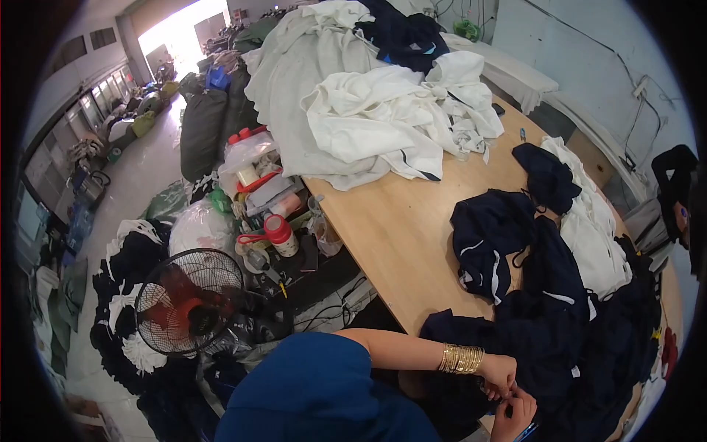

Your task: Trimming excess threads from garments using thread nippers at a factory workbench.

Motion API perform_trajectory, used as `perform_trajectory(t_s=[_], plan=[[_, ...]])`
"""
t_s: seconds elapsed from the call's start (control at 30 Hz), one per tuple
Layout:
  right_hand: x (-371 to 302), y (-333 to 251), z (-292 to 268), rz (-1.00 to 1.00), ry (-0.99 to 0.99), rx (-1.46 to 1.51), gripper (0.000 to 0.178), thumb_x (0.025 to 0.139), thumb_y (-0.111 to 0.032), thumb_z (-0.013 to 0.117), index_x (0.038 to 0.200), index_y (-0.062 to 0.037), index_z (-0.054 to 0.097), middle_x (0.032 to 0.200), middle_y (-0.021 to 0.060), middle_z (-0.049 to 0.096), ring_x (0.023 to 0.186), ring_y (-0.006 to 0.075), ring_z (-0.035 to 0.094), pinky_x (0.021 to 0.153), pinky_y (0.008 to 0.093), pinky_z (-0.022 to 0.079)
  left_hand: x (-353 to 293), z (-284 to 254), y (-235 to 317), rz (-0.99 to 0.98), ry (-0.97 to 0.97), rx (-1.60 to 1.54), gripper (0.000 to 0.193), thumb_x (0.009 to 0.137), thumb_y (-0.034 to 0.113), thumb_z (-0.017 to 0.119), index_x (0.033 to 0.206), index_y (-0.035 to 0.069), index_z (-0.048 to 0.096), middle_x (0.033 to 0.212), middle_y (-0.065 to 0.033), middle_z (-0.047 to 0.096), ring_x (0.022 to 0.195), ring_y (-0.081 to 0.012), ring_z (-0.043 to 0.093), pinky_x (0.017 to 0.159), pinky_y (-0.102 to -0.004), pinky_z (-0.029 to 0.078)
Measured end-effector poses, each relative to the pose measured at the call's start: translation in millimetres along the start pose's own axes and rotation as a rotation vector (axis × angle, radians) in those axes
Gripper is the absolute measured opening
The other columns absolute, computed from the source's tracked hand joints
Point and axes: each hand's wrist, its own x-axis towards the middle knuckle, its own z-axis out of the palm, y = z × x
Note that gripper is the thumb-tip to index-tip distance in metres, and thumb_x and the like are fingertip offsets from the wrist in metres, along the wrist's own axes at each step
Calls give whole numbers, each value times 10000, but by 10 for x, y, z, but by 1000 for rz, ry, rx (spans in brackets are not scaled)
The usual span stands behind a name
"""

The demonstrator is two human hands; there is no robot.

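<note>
My left hand (501,373), with several gold bangles (462,359) on its wrist, reaches in over the table's near edge. Its fingers are closed and bent down. My right hand (518,414) meets it from below, fingers curled in a pinch, a blue band at the wrist. The fingertips of both hands come together over dark cloth, and what they pinch is too small and covered to make out. Around them spreads a heap of navy garments (541,335) with white trim. Another navy garment (490,232) with white piping lies just beyond.
White garments (375,110) pile up on the far end of the wooden table (390,228). More white cloth (589,221) lies along the right. A caged fan (190,300) stands at left, beside a red-lidded bottle (280,234). A dark-clothed person (674,191) is at far right.
</note>
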Motion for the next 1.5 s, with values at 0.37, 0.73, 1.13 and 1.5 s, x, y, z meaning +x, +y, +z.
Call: perform_trajectory(t_s=[0.37, 0.73, 1.13, 1.5], plan=[[135, 33, 137, 523, 76, -44, 120, 683, -72, 644, 733, -39, 540, 695, 114, 536, 707, 297, 523, 635, 391, 418, -3, 192, 21, 660, 426, 942, 120, 807, 113, 569, 905, 82, 630, 920, -94, 629, 869, -251, 632, 726, -332, 519], [-51, 24, 170, 501, 236, 88, 177, 711, -27, 690, 871, -50, 619, 926, 104, 529, 830, 269, 566, 689, 342, 478, -74, 227, 69, 151, 348, 222, 165, 871, 170, 645, 942, 22, 642, 728, -3, 582, 627, -57, 545, 517, -214, 430], [-114, -51, 221, 616, 332, 383, 162, 732, -44, 723, 874, -9, 654, 845, 82, 586, 795, 221, 594, 690, 287, 468, -61, 105, -28, -69, 201, -251, 156, 897, 172, 620, 968, 41, 668, 761, 56, 596, 623, -19, 484, 582, -162, 387], [56, 57, -255, 356, 44, 186, 152, 730, -76, 671, 710, -54, 522, 755, 53, 484, 763, 235, 517, 693, 342, 384, -102, -4, 135, 186, 220, 321, 140, 847, 148, 666, 896, 17, 661, 753, -2, 610, 633, -66, 517, 588, -216, 426]])
